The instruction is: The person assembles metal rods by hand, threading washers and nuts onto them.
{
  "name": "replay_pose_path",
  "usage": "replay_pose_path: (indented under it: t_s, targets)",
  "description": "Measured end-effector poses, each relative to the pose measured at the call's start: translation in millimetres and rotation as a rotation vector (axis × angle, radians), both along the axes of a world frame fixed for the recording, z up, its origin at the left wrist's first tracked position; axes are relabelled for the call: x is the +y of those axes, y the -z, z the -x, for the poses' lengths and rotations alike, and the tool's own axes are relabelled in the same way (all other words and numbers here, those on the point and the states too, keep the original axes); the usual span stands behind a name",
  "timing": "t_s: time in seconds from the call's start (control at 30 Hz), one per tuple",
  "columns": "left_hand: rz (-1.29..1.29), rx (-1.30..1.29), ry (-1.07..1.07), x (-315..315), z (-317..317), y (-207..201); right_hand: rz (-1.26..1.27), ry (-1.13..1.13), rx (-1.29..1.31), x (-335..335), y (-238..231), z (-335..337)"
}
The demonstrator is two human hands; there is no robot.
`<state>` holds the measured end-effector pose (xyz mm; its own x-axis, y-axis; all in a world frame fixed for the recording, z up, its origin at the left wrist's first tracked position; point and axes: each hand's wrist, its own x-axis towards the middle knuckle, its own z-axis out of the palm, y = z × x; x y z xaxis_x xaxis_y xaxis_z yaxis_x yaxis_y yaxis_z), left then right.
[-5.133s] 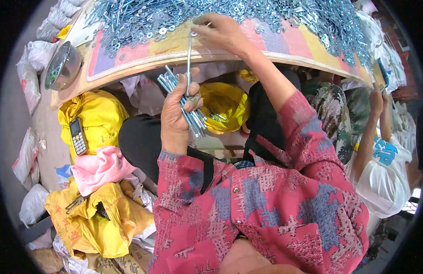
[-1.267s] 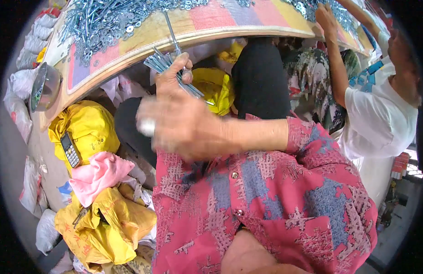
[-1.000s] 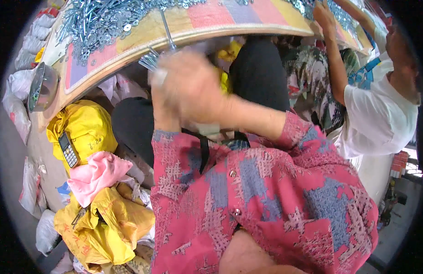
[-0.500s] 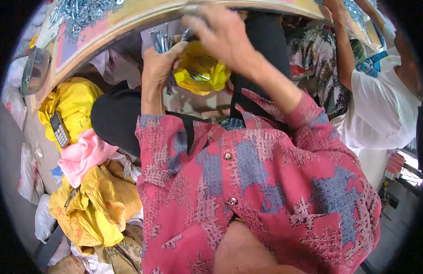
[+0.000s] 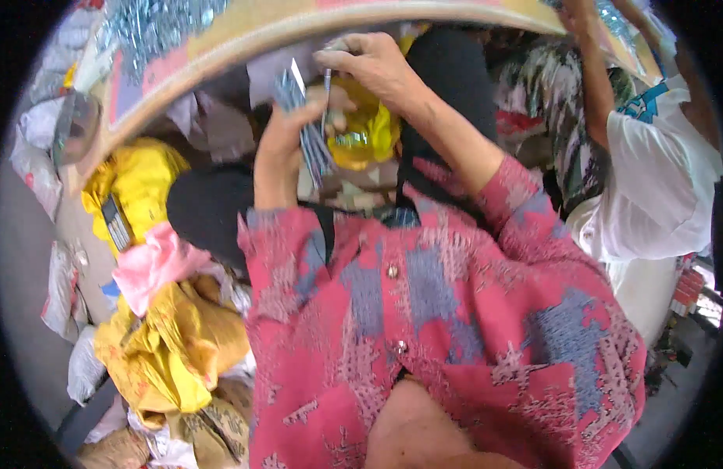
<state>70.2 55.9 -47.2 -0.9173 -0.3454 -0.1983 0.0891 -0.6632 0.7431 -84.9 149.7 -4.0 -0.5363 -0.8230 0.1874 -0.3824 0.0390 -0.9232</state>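
Observation:
A bundle of long, thin, silvery metal pieces (image 5: 315, 150), screw-like but blurred, is clasped in my left hand (image 5: 282, 133). Just to its right, my right hand (image 5: 374, 69) pinches the upper end of a single thin metal piece (image 5: 328, 82), which stands almost upright beside the bundle. Its lower end meets the left hand's fingers. Below and behind my hands, a yellow plastic bag (image 5: 381, 137) gapes open over my lap, with some shiny metal pieces (image 5: 349, 141) in it.
A curved table edge (image 5: 244, 39) runs across the front, bearing a heap of small metal parts (image 5: 154, 31). Yellow bags (image 5: 146, 168), a phone (image 5: 116, 223) and pink cloth (image 5: 158, 266) lie at my left. A co-worker in a white shirt (image 5: 650, 180) sits at the right.
My right hand has come down from the table edge toward the left hand, now with one metal piece in its fingers. The left hand's bundle has tilted, and the view has shifted slightly.

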Motion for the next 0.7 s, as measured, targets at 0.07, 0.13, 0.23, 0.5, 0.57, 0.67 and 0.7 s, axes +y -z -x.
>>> replay_pose_path:
  t_s: [0.07, 0.13, 0.23, 0.5, 0.57, 0.67, 0.7]
  targets:
    - [-0.097, -0.102, -0.158, 7.8, 0.5, -4.3, 0.115, 0.148, -0.156, 2.6, -29.9, 16.5]
    - [-0.197, -0.101, -0.215, 5.9, -5.4, 9.4, 0.278, 0.242, -0.116, 5.9, -35.5, 26.3]
    - [-0.439, 0.164, 0.038, 3.3, 8.0, -25.8, 0.444, 0.187, 0.524, 20.2, -49.7, 2.3]
    - [-0.176, -0.12, -0.141, 68.7, 33.2, -72.3, 0.351, 0.315, 0.261, 48.6, -52.8, 38.2]
    - [-0.071, -0.237, -0.008, 92.4, 12.1, -53.8, 0.1, 0.55, 0.214, 42.0, -42.7, 105.9]
    - [-0.034, -0.411, 0.234, 125.6, -2.3, -47.1, 0.017, 0.776, 0.351, 35.8, -23.2, 213.7]
    - [-0.033, -0.417, 0.235, 131.4, -5.7, -52.2, -0.027, 0.831, 0.41, 31.7, -21.5, 235.9]
